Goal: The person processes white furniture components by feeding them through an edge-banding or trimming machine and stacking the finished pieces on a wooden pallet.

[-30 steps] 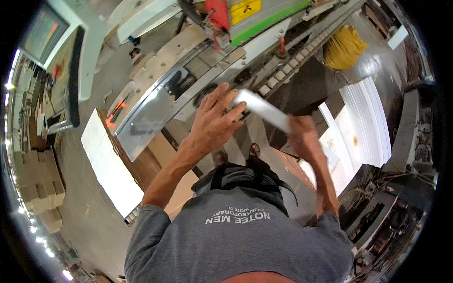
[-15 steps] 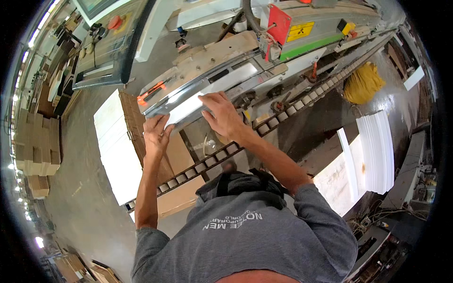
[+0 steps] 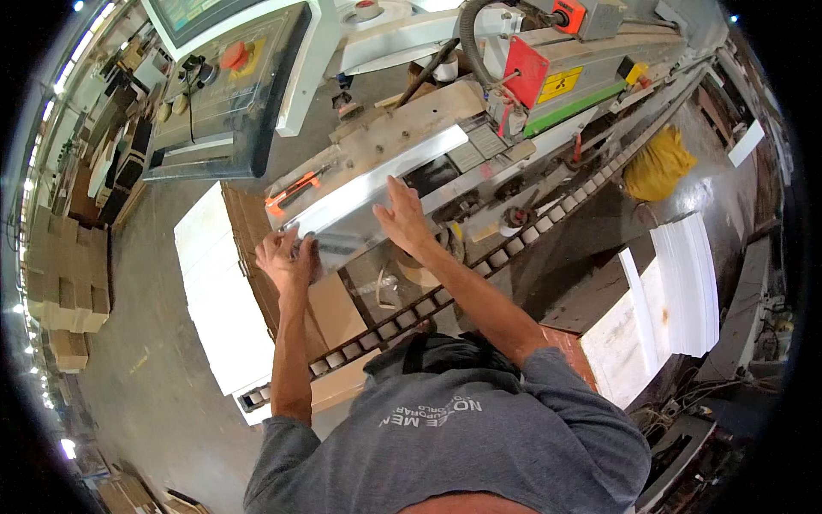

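Observation:
A long, glossy white strip (image 3: 377,190) lies slantwise along the metal machine bed (image 3: 342,242), against the far-side guide. At its left end, my left hand (image 3: 287,259) has bent fingers and thumb about the strip's end; the fingertips are slightly blurred. My right hand (image 3: 402,218) is over the bed on the near side of the strip, fingers stretched and apart, holding nothing. An orange-handled utility knife (image 3: 293,194) lies on the ledge just beyond the strip.
A control panel (image 3: 227,94) with a red button stands far left. A machine housing (image 3: 591,73) with a red plate rises far right. A roller track (image 3: 402,321) crosses in front of me. White boards (image 3: 218,291) are stacked left, white strips (image 3: 685,283) right, near a yellow sack (image 3: 658,163).
The white strip now lies farther back against the guide, uncovering a dark slot in the bed. My right hand has come off the strip; my left stays at its left end.

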Demonstrator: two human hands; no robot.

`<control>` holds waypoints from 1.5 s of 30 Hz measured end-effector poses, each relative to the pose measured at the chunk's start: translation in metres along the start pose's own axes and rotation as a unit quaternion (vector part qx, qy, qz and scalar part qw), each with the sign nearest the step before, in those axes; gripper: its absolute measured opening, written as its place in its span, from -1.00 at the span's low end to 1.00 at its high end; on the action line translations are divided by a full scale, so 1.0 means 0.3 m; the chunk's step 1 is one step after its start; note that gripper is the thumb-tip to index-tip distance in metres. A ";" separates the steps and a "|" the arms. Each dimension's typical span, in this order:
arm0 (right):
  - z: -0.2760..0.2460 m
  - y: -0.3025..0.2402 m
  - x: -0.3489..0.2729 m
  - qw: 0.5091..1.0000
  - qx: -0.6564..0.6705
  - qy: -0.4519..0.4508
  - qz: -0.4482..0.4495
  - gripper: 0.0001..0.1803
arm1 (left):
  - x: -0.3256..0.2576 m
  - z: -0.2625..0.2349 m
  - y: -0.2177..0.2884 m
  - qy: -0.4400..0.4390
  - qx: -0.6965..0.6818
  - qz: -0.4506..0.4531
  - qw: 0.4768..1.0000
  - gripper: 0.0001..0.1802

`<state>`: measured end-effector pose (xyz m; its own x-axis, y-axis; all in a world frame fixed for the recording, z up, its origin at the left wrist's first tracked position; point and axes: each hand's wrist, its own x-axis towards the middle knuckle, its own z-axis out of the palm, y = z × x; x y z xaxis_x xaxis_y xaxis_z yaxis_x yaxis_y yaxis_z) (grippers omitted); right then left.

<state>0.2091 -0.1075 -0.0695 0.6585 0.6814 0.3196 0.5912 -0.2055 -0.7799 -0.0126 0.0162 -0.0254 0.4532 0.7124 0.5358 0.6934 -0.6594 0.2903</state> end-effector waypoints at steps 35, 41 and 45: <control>-0.661 0.314 -0.023 0.992 0.010 0.092 -0.084 -0.45 | 0.187 0.391 0.607 -0.024 -0.168 0.056 0.984 -0.71; -1.176 0.558 -0.485 0.965 -0.165 0.147 0.140 -0.53 | 0.227 0.549 0.701 -0.050 -0.162 0.095 0.981 -0.72; -1.494 0.833 -0.818 0.892 -0.378 0.104 0.224 -0.29 | 0.286 0.564 0.791 -0.093 -0.199 0.097 0.971 -0.66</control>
<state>0.4039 -0.6408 -0.1016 0.9332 0.2835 0.2208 0.3408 -0.8931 -0.2937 0.2857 -0.0387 -0.0447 0.6724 0.5719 0.4698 0.3308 -0.8001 0.5004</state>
